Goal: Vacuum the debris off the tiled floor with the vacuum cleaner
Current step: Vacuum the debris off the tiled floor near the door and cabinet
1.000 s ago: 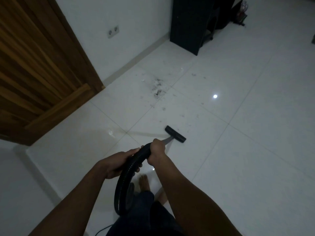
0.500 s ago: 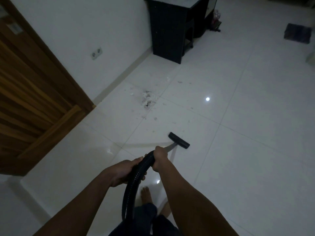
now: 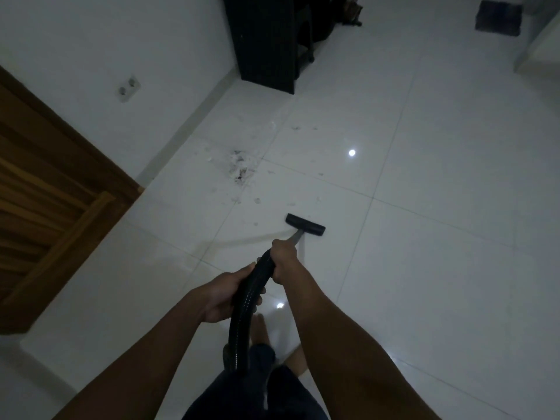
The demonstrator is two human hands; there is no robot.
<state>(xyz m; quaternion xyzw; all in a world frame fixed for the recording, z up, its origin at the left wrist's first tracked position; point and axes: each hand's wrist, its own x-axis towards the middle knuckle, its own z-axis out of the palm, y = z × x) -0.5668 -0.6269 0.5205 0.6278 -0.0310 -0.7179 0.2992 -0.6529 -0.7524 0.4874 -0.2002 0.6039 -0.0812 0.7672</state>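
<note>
My right grip [image 3: 283, 259] clenches the hose [image 3: 242, 313] where it meets the stiff tube [image 3: 297, 237], my left grip [image 3: 225, 294] wraps the bendy, likely light part just behind, and the nozzle [image 3: 305, 224] rests on the tiled floor [image 3: 424, 253] short of the debris [image 3: 239, 168].

Dim, greyish and soft — the glossy tiled floor [image 3: 424, 268] throws back two small glare spots [image 3: 351, 152], one beyond the nozzle [image 3: 305, 224], one nearer than it; edges bend
</note>
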